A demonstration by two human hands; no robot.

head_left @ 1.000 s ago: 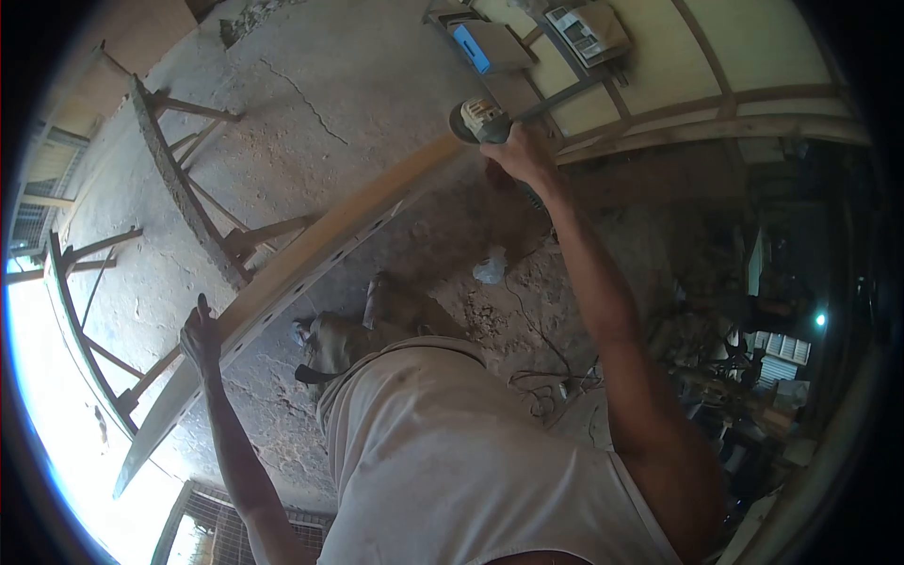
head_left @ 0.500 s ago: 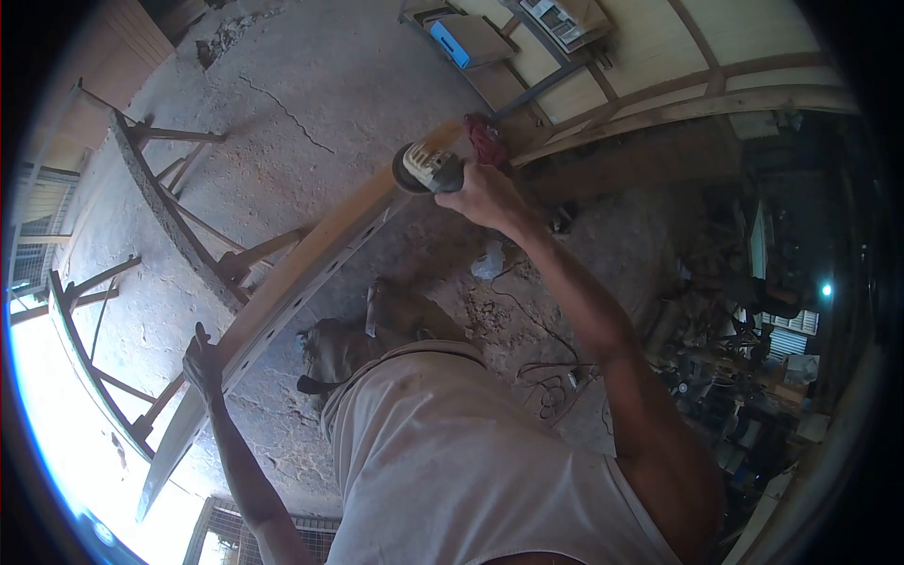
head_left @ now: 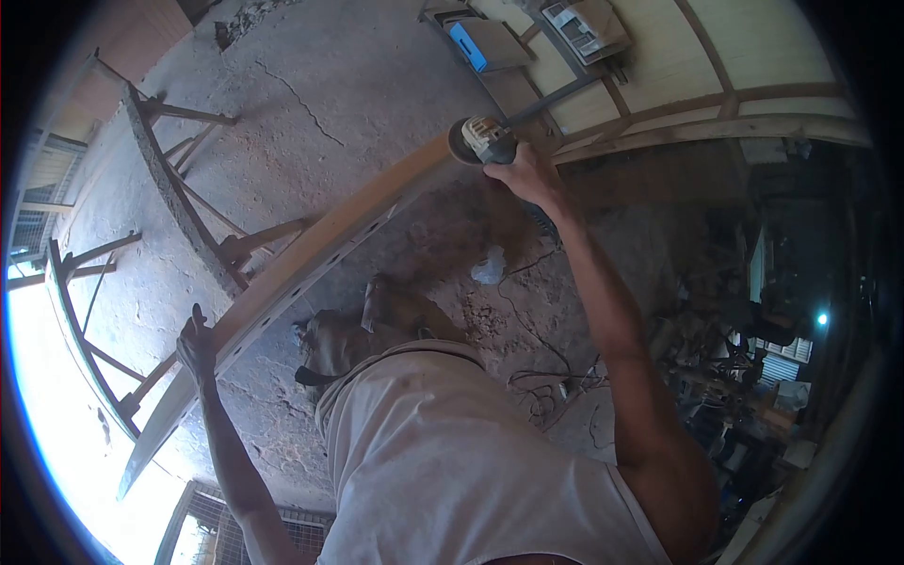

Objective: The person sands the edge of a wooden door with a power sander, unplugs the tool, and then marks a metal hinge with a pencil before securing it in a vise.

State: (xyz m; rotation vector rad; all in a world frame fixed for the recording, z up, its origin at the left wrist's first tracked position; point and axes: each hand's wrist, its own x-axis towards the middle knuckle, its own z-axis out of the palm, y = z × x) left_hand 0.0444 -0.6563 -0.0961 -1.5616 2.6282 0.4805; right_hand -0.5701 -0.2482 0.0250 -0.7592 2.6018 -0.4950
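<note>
A long, slightly curved wooden piece (head_left: 344, 215) runs diagonally from the lower left to the upper middle, with a row of dark slots along its near side. My right hand (head_left: 527, 174) is closed round the body of an angle grinder (head_left: 487, 138), whose disc is at the upper end of the wood. Lower left, my left hand (head_left: 196, 347) rests against the edge of the wood, fingers partly spread and thumb side hard to make out.
Wooden sawhorse-like frames (head_left: 179, 198) stand at the left. A blue-sided box (head_left: 468, 47) lies on a rack at the top. On the floor are a cable (head_left: 523, 325) and a crumpled plastic bag (head_left: 489, 266). Clutter fills the right side.
My right hand and the grinder have moved right and slightly up to the far end of the wood. My left hand stays at the wood, and the view has shifted a little.
</note>
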